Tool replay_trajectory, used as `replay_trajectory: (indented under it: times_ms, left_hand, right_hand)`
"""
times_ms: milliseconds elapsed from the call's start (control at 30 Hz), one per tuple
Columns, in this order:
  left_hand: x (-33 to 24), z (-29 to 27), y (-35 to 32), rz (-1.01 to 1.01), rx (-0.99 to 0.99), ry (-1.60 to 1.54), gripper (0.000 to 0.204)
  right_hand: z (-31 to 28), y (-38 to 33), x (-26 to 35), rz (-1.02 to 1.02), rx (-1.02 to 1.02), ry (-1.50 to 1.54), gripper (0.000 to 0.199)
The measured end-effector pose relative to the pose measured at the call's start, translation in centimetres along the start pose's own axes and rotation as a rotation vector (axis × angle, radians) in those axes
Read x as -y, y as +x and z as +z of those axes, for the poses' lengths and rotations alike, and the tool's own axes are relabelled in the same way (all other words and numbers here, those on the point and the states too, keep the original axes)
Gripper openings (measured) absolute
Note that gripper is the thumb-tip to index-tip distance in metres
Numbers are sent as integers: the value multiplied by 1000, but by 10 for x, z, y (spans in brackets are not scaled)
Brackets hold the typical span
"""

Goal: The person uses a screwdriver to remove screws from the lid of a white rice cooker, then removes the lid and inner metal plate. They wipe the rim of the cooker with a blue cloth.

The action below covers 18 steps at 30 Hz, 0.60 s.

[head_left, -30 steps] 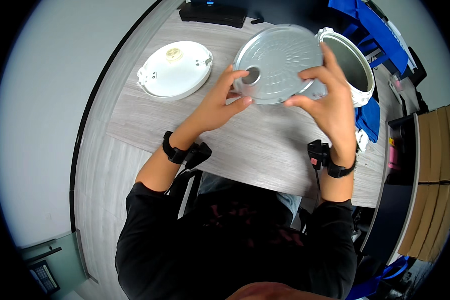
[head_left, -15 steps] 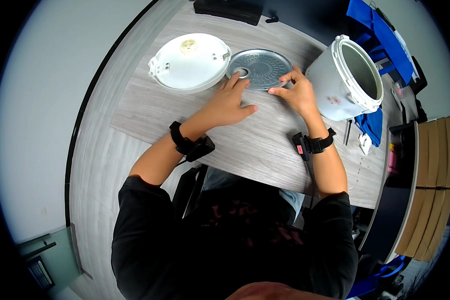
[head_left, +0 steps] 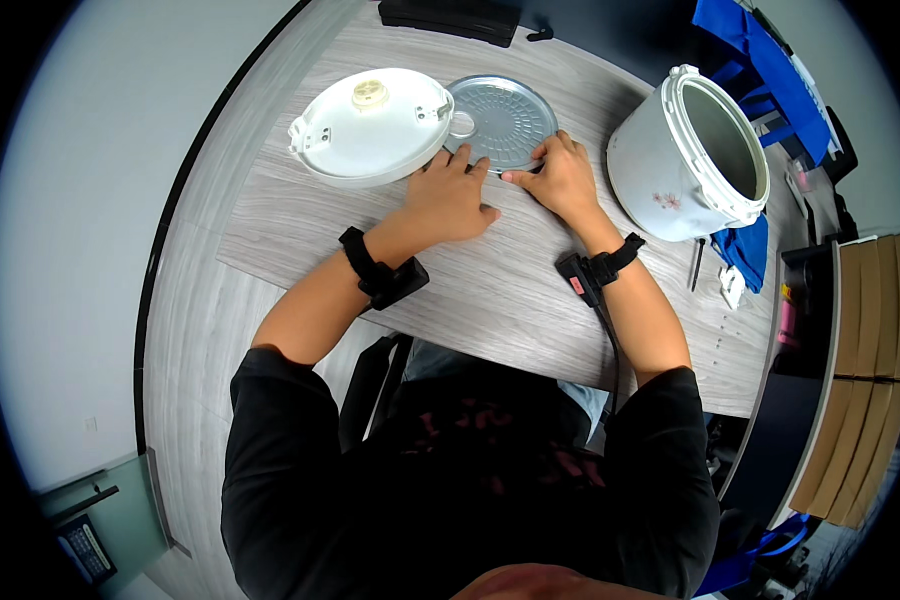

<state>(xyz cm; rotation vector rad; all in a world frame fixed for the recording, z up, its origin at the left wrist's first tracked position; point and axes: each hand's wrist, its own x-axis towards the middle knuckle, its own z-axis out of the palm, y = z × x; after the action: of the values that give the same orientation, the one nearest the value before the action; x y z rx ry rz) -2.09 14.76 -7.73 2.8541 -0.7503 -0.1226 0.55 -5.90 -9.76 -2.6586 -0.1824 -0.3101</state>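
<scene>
A round silver metal plate [head_left: 515,120], like the inner lid of a cooker, lies on the table with a round hole or ring near its left edge. My right hand [head_left: 564,180] has thumb and fingers at its near right rim, seemingly gripping it. My left hand [head_left: 450,203] rests palm down with fingers spread, fingertips at the plate's near edge and close to the white lid [head_left: 370,135]. That oval lid lies left of the plate, their edges meeting, with a cream round cap [head_left: 370,95] on it. Whether the plate goes under the lid's edge is unclear.
A white cooker body [head_left: 660,165] with a flower print tilts at the right, its mouth facing right. Beyond it lie a blue cloth [head_left: 742,255], a dark thin tool [head_left: 697,265] and a small white part [head_left: 732,287]. A black box [head_left: 450,20] sits at the far edge.
The metal plate has shifted left and slightly away from me, against the white lid. My right hand moved left with it; my left hand shifted slightly left.
</scene>
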Motion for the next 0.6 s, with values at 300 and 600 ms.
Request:
replay_trajectory:
  times_ms: [300, 600]
  left_hand:
    - [-5, -3, -7, -37, 16, -28, 76]
    - [-9, -5, -5, -44, -7, -20, 76]
  right_hand:
    - [-2, -5, -7, -14, 58, -33, 58]
    - [-10, -19, -15, -41, 26, 44, 74]
